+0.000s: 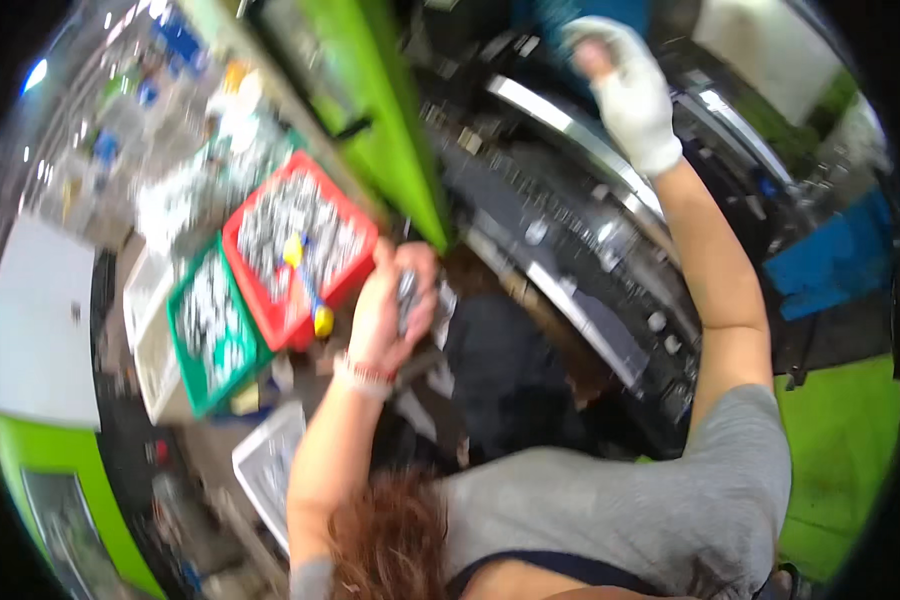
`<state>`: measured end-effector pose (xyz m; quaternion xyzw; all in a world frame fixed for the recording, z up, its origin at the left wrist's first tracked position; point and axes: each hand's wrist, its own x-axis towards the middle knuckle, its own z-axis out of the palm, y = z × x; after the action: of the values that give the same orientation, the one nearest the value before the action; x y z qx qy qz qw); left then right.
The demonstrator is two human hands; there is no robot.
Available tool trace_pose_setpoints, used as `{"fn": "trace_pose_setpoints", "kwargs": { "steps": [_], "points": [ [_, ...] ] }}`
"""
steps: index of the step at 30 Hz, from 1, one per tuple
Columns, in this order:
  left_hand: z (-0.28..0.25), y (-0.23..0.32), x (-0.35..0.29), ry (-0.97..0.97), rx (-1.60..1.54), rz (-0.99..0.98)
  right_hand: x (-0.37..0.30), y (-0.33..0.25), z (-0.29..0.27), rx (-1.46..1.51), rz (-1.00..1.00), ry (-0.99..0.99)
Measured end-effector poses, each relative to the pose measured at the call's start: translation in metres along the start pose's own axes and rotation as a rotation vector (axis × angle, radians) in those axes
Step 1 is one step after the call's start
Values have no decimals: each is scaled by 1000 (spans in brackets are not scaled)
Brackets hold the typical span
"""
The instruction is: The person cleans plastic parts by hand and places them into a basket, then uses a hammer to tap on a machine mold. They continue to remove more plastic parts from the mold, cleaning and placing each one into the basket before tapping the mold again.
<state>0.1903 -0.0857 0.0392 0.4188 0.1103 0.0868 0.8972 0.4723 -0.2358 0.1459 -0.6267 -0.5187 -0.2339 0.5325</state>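
Observation:
My bare left hand (395, 305), with a pale band at its wrist, is curled around several small silvery-grey pieces (407, 300). Blur hides their exact kind. Just left of it lies a red bin (288, 333) filled with similar grey pieces, and a blue-and-yellow handled tool (312, 290) rests on top of them. A green bin (178, 330) with more such pieces sits against the red one. My right hand (625, 95), in a white glove with some bare skin showing, reaches far up to the right over dark machinery (590, 240). Motion smears its fingers.
A bright green machine panel (370, 110) stands between the bins and the machinery. Clear plastic bags (185, 200) lie behind the bins. White trays (150, 375) are at the left, with another white tray (270, 465) near my left forearm. A blue panel (830, 255) is at right.

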Motion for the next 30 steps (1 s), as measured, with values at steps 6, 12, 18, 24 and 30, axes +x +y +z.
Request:
{"fn": "trace_pose_setpoints", "kwargs": {
  "steps": [6,12,18,24,30],
  "points": [
    [17,8,-3,18,81,198,-91,-94,94,229,-87,-699],
    [13,7,-12,106,258,223,-99,-104,108,365,60,-705],
    [7,3,-14,229,155,219,-81,-106,97,146,-188,-555],
    [12,4,-15,152,82,214,-88,-106,97,-52,-298,-456],
    [12,12,-16,116,40,207,-90,-111,101,161,-133,-483]
  ]
}}
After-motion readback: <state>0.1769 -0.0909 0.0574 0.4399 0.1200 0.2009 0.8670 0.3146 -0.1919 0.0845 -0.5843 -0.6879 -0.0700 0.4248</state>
